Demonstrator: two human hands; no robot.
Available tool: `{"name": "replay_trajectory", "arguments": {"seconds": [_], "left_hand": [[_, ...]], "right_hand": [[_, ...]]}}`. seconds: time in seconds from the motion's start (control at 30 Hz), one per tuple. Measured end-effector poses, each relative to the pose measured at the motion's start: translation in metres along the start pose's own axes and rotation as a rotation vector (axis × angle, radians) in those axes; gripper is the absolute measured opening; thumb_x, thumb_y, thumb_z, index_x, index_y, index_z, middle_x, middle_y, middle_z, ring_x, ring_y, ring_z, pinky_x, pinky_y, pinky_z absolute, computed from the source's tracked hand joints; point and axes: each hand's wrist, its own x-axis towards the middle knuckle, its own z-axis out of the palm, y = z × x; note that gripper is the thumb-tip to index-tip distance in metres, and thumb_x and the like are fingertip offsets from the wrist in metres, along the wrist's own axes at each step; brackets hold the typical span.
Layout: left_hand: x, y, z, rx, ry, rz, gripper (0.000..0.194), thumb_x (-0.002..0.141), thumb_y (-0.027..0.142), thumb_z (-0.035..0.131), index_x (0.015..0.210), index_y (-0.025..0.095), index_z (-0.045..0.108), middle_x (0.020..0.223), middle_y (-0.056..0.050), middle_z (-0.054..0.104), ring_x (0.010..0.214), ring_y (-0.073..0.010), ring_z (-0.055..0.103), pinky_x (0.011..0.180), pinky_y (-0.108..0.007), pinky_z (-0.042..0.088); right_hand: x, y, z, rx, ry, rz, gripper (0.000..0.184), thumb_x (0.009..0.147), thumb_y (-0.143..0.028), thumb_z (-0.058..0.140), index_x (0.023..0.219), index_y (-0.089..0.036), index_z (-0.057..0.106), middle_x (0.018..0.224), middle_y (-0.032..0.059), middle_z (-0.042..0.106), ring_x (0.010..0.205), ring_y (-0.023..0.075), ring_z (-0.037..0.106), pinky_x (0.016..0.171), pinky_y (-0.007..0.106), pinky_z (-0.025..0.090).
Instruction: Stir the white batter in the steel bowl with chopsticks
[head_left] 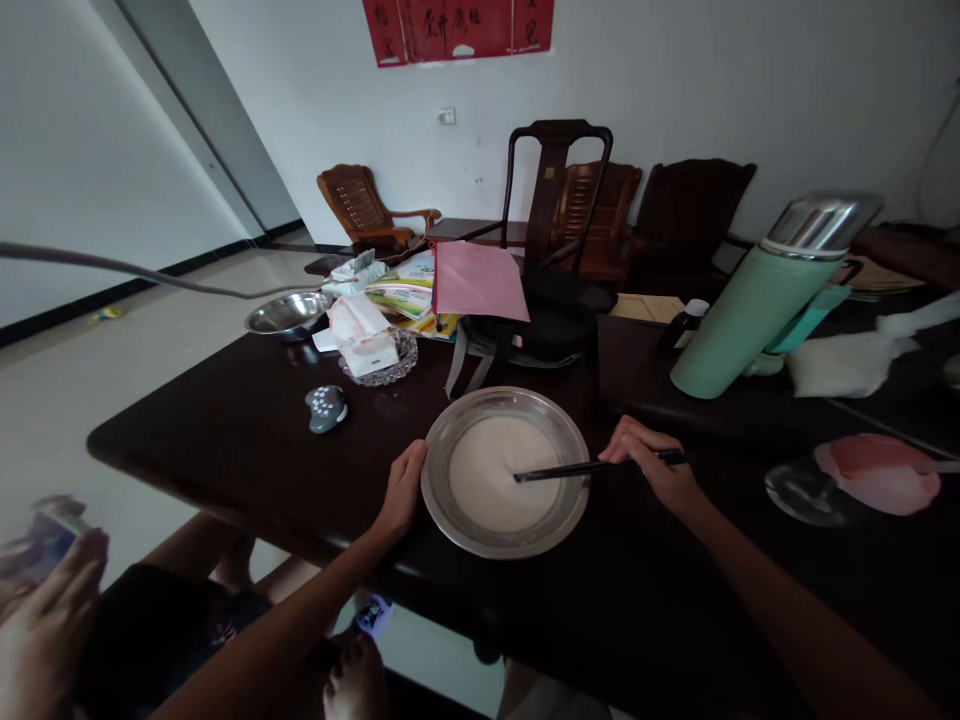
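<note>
A wide metal bowl [439, 500] rests on the dark table, holding a smooth, whitish liquid [495, 510]. My left hand [406, 482] grips the bowl's left rim, its fingers partly hidden along the outer side. In my right hand [651, 462], closed around them, are dark chopsticks [570, 469]. They slant over the bowl's right rim, and their tips dip into the liquid near its middle, where a small ripple shows.
A green thermos [757, 310] and a small dark bottle [684, 325] stand at the back right. Nearer lies a pink-topped container [877, 472]. Tissues [367, 345], a second metal bowl [289, 315] and a grey paw-patterned object [327, 409] are left. Another person's hand [56, 600] shows lower left.
</note>
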Motion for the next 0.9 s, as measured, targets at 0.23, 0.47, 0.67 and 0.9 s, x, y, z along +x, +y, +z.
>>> {"name": "replay_trajectory", "arguments": {"seconds": [0.23, 0.47, 0.67, 0.9], "left_hand": [[-0.0017, 0.0027, 0.0011, 0.004, 0.014, -0.027, 0.049, 0.076, 0.066, 0.055, 0.062, 0.020, 0.046, 0.062, 0.004, 0.042, 0.060, -0.0124, 0.037, 0.053, -0.024, 0.036], [-0.0002, -0.0005, 0.0007, -0.011, 0.016, -0.010, 0.050, 0.075, 0.067, 0.056, 0.061, 0.020, 0.048, 0.062, 0.004, 0.043, 0.060, -0.0123, 0.038, 0.054, -0.024, 0.037], [0.0005, -0.0027, 0.0000, -0.008, 0.012, -0.004, 0.050, 0.075, 0.067, 0.056, 0.062, 0.020, 0.048, 0.062, 0.004, 0.043, 0.060, -0.0121, 0.037, 0.054, -0.024, 0.037], [-0.0004, -0.0021, 0.0000, -0.006, 0.017, -0.024, 0.049, 0.076, 0.066, 0.055, 0.061, 0.020, 0.047, 0.062, 0.004, 0.043, 0.060, -0.0125, 0.037, 0.053, -0.024, 0.036]], "right_hand": [[-0.0007, 0.0033, 0.0073, -0.070, -0.032, 0.036, 0.028, 0.093, -0.038, 0.056, 0.076, -0.023, 0.071, 0.079, 0.0049, 0.072, 0.077, 0.0205, 0.065, 0.073, 0.037, 0.050], [-0.0024, 0.0024, 0.0051, 0.044, -0.060, 0.058, 0.037, 0.095, -0.041, 0.052, 0.067, -0.022, 0.069, 0.070, 0.0048, 0.069, 0.070, 0.0197, 0.063, 0.068, 0.036, 0.050], [-0.0008, 0.0034, 0.0068, -0.078, -0.033, 0.023, 0.027, 0.093, -0.037, 0.056, 0.076, -0.023, 0.071, 0.079, 0.0051, 0.073, 0.077, 0.0208, 0.065, 0.073, 0.037, 0.050], [-0.0029, 0.0015, 0.0027, 0.050, -0.029, 0.071, 0.039, 0.095, -0.040, 0.051, 0.065, -0.022, 0.067, 0.069, 0.0042, 0.069, 0.066, 0.0191, 0.063, 0.066, 0.034, 0.051]]}}
